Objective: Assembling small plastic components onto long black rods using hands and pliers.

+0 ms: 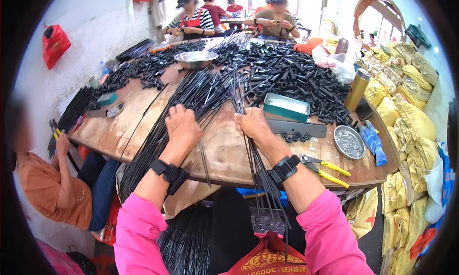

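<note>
My left hand rests palm-down on a wide spread of long thin black rods lying across the wooden table. My right hand is closed around a bundle of the same black rods, which hangs over the table's near edge toward my lap. Both wrists wear black bands, and my sleeves are pink. More rods lie below the table edge by my knees.
A heap of short black tubes covers the far table. A teal tin, a metal bowl, a small round dish, yellow-handled pliers and a brass flask stand around. A person in orange sits left; others work at the back. Yellow sacks pile right.
</note>
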Demonstrator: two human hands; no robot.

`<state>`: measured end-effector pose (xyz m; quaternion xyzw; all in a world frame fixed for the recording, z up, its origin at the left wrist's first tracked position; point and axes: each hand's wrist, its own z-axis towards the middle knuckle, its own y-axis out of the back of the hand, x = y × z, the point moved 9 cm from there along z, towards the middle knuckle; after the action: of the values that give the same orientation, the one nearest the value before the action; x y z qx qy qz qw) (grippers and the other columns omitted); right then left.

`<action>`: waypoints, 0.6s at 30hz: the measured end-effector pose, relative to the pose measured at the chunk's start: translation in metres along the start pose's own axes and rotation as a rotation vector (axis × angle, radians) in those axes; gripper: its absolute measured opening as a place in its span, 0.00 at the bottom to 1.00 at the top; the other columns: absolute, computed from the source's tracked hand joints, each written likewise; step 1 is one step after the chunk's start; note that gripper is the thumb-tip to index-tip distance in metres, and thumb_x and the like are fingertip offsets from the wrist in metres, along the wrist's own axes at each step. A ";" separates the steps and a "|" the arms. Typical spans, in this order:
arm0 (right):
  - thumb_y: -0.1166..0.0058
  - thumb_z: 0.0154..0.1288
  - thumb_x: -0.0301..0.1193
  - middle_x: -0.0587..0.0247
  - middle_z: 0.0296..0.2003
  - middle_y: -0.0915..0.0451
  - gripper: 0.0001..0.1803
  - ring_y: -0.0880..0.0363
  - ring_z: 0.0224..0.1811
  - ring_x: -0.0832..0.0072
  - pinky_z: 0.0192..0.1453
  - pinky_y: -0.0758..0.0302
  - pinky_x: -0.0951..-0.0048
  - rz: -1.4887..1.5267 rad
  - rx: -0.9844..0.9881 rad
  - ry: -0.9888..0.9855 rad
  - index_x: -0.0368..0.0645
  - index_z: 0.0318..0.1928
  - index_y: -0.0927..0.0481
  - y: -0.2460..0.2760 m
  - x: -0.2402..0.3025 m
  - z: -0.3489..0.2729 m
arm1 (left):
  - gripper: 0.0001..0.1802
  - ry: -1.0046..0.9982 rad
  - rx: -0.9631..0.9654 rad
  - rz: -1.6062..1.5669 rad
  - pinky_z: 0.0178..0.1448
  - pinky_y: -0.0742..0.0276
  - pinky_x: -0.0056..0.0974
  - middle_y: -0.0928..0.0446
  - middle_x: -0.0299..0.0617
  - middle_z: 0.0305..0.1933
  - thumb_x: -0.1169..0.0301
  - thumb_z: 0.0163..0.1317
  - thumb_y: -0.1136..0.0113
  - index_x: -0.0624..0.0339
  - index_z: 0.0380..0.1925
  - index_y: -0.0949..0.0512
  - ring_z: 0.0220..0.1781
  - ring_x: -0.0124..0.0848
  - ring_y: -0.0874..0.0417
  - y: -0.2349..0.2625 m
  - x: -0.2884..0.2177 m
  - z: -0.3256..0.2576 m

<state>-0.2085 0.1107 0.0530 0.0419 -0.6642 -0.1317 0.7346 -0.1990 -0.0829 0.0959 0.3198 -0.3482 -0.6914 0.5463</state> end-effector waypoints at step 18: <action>0.55 0.62 0.26 0.71 0.15 0.33 0.12 0.38 0.11 0.85 0.11 0.41 0.83 0.771 0.128 -0.181 0.44 0.20 0.31 0.087 0.058 0.048 | 0.47 0.319 0.548 0.008 0.71 0.70 0.62 0.64 0.58 0.74 0.54 0.60 0.50 0.62 0.69 0.63 0.75 0.54 0.69 -0.053 0.053 -0.030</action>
<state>-0.2394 0.1852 0.1353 -0.1765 -0.7001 0.1922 0.6646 -0.2131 -0.1298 0.0323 0.5580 -0.4329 -0.5108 0.4902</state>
